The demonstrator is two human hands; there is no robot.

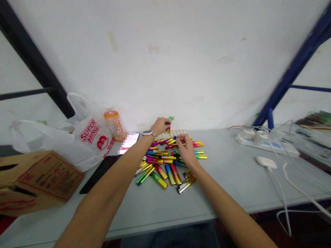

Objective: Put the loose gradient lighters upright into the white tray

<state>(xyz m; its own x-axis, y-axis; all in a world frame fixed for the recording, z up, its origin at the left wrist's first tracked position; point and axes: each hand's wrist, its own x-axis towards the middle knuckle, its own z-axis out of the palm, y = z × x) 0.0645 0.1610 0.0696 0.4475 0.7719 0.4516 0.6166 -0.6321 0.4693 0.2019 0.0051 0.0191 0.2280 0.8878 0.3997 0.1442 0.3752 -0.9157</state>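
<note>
My left hand [159,127], with a watch on its wrist, is closed around a purple and gold lighter [168,130]. It holds the lighter upright at the left end of a white tray [182,132] with a grid of small cells. My right hand [186,148] is over the pile, its thumb and forefinger pinched on a lighter [176,137]; only a small bluish end shows, the rest is hidden by the fingers. Below and around both hands lie many loose shiny lighters in gradient colours, among them a green and gold one [159,180] and a red and gold one [176,174].
Left of my arm stand a cardboard box [49,179], a white plastic bag [88,137], an orange drink bottle [113,124] and a lit phone [130,142]. To the right are a power strip [274,145], a white charger [266,162] and loose cables. A wall rises behind the table [224,186].
</note>
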